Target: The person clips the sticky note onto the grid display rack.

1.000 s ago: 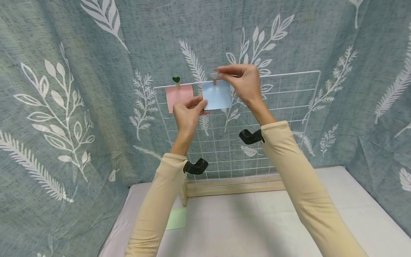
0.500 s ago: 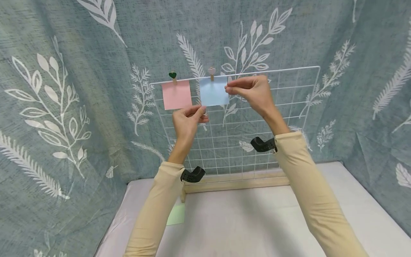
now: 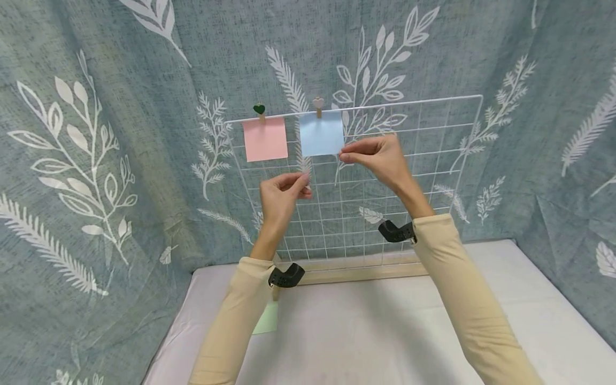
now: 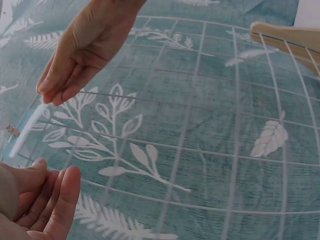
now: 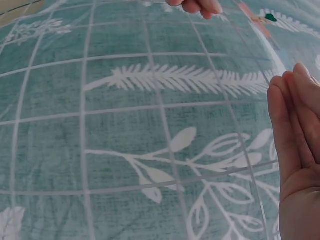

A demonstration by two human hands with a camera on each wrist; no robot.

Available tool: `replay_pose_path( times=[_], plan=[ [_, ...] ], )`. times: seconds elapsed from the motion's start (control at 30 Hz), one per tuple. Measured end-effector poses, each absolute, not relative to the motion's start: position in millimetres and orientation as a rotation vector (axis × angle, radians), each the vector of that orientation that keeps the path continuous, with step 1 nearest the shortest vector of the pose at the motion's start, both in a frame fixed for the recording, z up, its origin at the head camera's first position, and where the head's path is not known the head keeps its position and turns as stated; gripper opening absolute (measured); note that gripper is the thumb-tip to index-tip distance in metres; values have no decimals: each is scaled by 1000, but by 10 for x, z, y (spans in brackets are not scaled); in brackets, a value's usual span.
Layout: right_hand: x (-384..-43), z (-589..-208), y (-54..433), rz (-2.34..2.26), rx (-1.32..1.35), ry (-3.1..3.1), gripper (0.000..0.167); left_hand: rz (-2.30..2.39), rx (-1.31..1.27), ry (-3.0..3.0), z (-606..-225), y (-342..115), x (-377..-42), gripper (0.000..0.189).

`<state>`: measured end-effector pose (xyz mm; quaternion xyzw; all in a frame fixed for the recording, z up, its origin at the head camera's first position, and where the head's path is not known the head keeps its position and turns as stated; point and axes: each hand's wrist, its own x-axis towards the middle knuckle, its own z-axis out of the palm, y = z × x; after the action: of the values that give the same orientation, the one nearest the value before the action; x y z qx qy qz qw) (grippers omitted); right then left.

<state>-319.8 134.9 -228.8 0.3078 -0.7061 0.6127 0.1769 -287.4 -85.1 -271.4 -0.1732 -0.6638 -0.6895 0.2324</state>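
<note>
A square of light blue paper (image 3: 321, 133) hangs from the top wire of a white wire grid (image 3: 409, 103), held by a small wooden clothespin with a pale heart (image 3: 318, 105). My right hand (image 3: 377, 158) pinches its lower right corner between thumb and fingertips. Below its lower left corner my left hand (image 3: 280, 198) hovers in front of the grid, fingers loosely bent and holding nothing. To the left hangs a pink paper square (image 3: 266, 140) under a clothespin with a green heart (image 3: 259, 109). Seen from the left wrist, the blue sheet (image 4: 26, 131) shows nearly edge-on.
The grid stands in a pale wooden base (image 3: 356, 275) on a white-covered table (image 3: 346, 331). A light green paper (image 3: 267, 319) lies on the table beside my left forearm. Blue-green curtains (image 3: 144, 160) with white leaf prints surround the table.
My right hand has left the pale-heart clothespin and slid down the blue paper's right edge to its lower corner. My left hand has let go of the lower left corner and dropped lower.
</note>
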Motion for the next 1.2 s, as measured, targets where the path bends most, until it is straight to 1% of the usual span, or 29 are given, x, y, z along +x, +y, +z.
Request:
replay_pose_path(
  times=[0.2, 0.4, 0.6, 0.83, 0.97, 1.2],
  plan=[
    [-3111, -2443, 1366, 1693, 868, -2064, 15, -1925, -422, -1868, -2909, -915, -2816, 19],
    [-3103, -2656, 1393, 1624, 858, -2139, 15, -1938, -361, -1891, -3094, -993, -2761, 17],
    [-3099, -2895, 1413, 1572, 833, -2266, 17, -1926, -355, -1901, -3196, -1025, -2757, 19],
    [-2999, -3101, 1464, 1569, 839, -2318, 18, -1925, -264, -1957, -3350, -1096, -2725, 19],
    [-2940, -3243, 1516, 1531, 796, -2350, 17, -1926, -245, -2009, -3486, -1144, -2682, 20],
    [-2847, -3545, 1544, 1519, 781, -2358, 15, -1918, -153, -2040, -3718, -1222, -2555, 20]
  ],
)
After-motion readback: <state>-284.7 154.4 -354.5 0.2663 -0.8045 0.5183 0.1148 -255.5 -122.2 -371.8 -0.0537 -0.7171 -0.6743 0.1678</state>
